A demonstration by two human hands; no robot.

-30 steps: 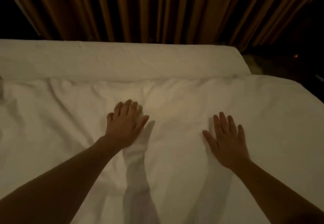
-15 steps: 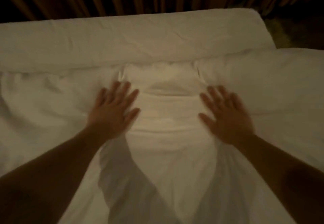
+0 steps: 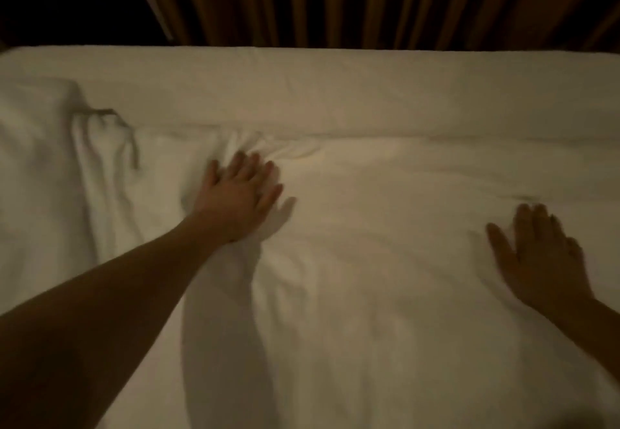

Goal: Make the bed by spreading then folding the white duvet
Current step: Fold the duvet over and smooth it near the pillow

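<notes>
The white duvet [image 3: 385, 260] lies spread over the bed and fills most of the view. Its far edge runs across the bed's bare white sheet [image 3: 302, 93]. My left hand [image 3: 238, 200] presses flat on the duvet close to that edge, fingers straight, with small wrinkles bunched at the fingertips. My right hand [image 3: 543, 257] lies flat on the duvet at the right, fingers straight and spread. Neither hand holds any cloth.
At the left lies a bunched white fold of bedding [image 3: 50, 160] with dark creases. Brown pleated curtains [image 3: 369, 2] hang behind the bed's far edge. The room is dim.
Both hands have slid apart across the duvet, the left toward the far edge, the right out to the right. The hump of cloth between them has flattened. The view has shifted left.
</notes>
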